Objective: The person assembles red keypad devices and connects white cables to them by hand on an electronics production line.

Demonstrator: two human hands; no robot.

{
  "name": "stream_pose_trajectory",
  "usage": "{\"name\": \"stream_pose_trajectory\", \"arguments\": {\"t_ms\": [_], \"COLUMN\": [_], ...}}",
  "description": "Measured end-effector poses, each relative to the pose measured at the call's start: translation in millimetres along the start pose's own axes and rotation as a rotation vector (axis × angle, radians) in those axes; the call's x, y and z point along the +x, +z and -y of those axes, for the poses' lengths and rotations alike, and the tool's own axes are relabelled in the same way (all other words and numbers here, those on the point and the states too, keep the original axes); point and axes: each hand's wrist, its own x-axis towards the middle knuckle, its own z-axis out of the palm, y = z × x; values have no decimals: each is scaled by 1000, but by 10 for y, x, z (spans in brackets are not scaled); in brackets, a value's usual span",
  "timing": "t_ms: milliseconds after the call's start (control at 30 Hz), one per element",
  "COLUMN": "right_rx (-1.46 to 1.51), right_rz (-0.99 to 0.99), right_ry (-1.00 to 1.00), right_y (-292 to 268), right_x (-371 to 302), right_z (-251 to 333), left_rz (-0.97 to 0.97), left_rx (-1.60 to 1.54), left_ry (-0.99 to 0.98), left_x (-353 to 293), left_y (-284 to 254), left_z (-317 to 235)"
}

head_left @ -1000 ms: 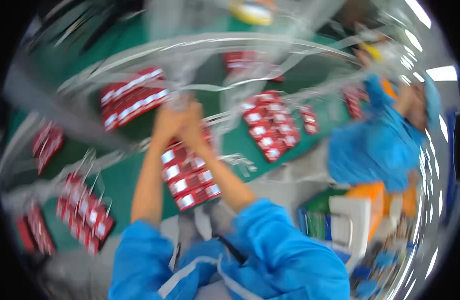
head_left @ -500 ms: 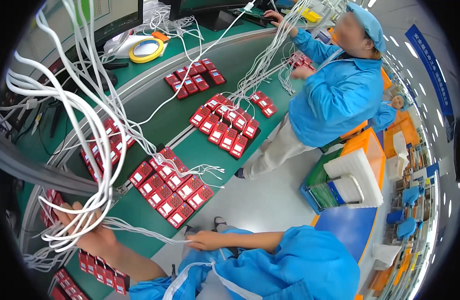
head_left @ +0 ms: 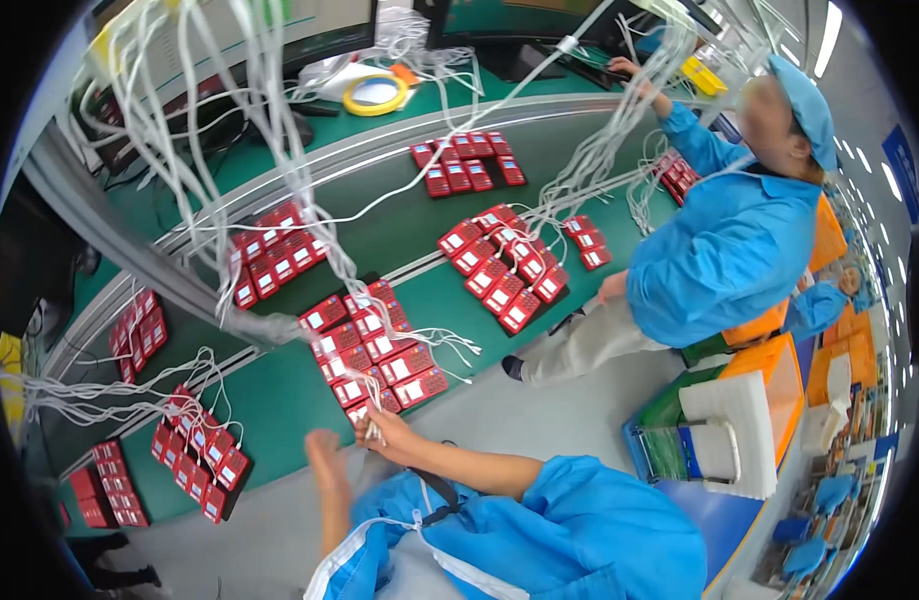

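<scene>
My right hand is closed round the ends of several white cables, at the near edge of a block of small red keypad devices on the green bench. Left of it my left hand is raised beside the bench edge, smeared by motion; its fingers cannot be made out. More white cables hang from above and trail over the block, some with loose plugs at its right side.
Other groups of red devices sit on the bench, some with cables attached. A metal post slants across the left. Monitors and yellow tape stand behind. A co-worker stands at right, near an orange-edged bin.
My left hand has come away from the hanging cable bundle and down to the right. My right hand has moved up to the block's near edge, still gripping cables. The view has shifted.
</scene>
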Motion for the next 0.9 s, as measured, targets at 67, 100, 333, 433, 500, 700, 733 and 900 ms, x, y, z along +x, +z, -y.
{"name": "stream_pose_trajectory", "arguments": {"t_ms": [67, 100, 333, 433, 500, 700, 733, 900], "right_rx": [-204, -374, -818, -1222, -1272, -1149, -1085, -1117], "right_rz": [5, 3, 156, 289, 92, -220, -217, -195], "right_ry": [-133, -204, -384, -725, -659, -675, -720, -611], "right_y": [212, 305, 416, 311, 374, 297, 292, 218], "right_x": [190, 270, 511, 860, 1127, 2040, 2158, 2659], "right_z": [-252, -407, -469, -202, 212, 1139, 1178, 1339], "left_rz": [323, 321, -33, -30, 57, 444, 487, 605], "left_rx": [-266, -401, -102, 283, 677, 945, 977, 776], "left_ry": [65, -16, 233, 617, 619, 473, 430, 295], "left_x": [145, 299, 626, 1154, 1651, 2874, 2955, 3005], "left_y": [118, 47, 370, 311, 265, 556, 523, 569], "left_z": [288, 309, -84, -153, -313, -477, -473, -498]}}
